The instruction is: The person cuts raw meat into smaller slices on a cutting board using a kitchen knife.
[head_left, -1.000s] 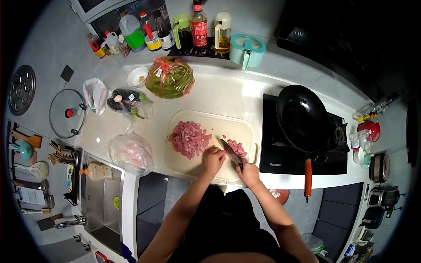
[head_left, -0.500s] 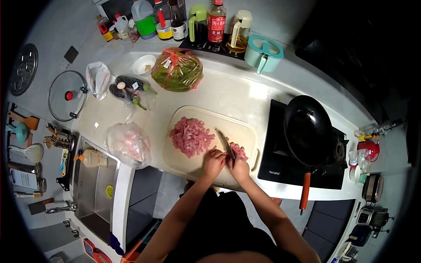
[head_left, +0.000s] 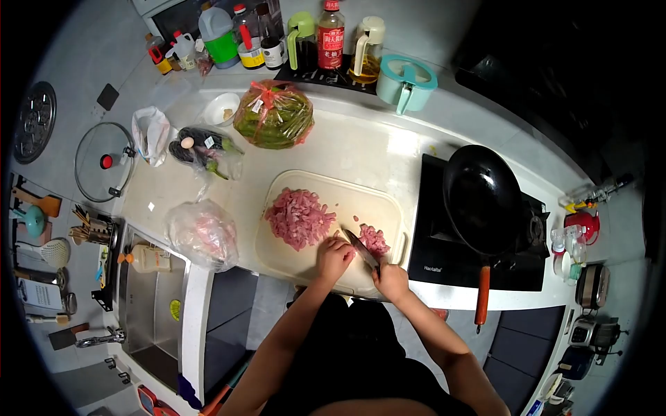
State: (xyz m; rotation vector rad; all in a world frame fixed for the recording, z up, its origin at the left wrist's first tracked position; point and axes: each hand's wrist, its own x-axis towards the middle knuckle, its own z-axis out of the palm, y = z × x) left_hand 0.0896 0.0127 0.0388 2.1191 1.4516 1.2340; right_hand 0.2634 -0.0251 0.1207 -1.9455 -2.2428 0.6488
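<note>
My right hand (head_left: 390, 281) is wrapped round the handle of a kitchen knife (head_left: 361, 248), whose blade points up and left over the cutting board (head_left: 378, 194). Close to the blade's left side is my left hand (head_left: 336, 258), fingers curled down on the board; whatever lies under them is hidden. A large heap of cut raw meat (head_left: 300, 218) fills the board's left half, just above my left hand. To the right of the blade sits a smaller pile of cut meat (head_left: 374, 240). One small piece lies apart above that pile.
A black wok (head_left: 482, 201) rests on the stove (head_left: 433, 229) at right. Left of the board lies a clear plastic bag (head_left: 202, 234). Behind are a bag of green vegetables (head_left: 274, 114), bagged eggplants (head_left: 208, 149) and a white bowl (head_left: 222, 109). The sink (head_left: 154, 291) is far left.
My right hand and the knife have shifted down and to the right, away from my left fingers. More of the smaller meat pile shows. The whole view has tilted slightly.
</note>
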